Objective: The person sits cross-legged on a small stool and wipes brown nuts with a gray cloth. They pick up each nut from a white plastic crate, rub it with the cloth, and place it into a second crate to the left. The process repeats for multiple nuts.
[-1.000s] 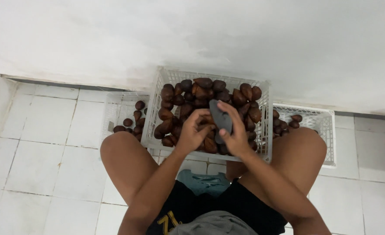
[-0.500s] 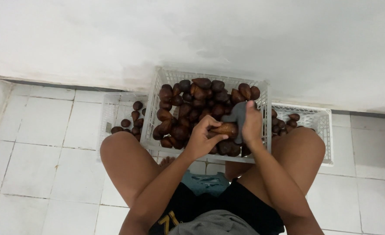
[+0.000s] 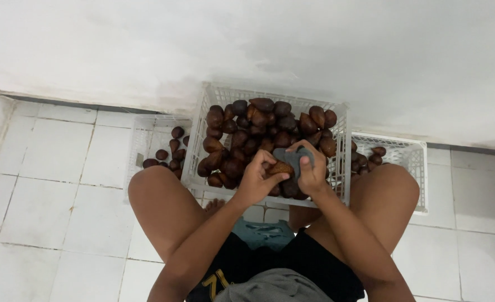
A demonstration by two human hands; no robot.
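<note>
White tiled floor (image 3: 52, 184), crate (image 3: 342, 162) of brown fruit. Left hand (image 3: 254, 182) pinches one fruit (image 3: 281, 168) over it; right hand (image 3: 310, 170) wraps grey scrubber (image 3: 292, 156) against it. Best: firm grip, short strokes.

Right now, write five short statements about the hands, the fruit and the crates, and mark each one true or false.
1. The left hand holds a brown fruit. True.
2. The right hand is empty. False: it holds a dark grey tool against the fruit.
3. The middle crate is piled with brown fruit. True.
4. The crates are black. False: they are white lattice crates.
5. The crate on the right holds more fruit than the middle one. False: only a few pieces show in it.
</note>
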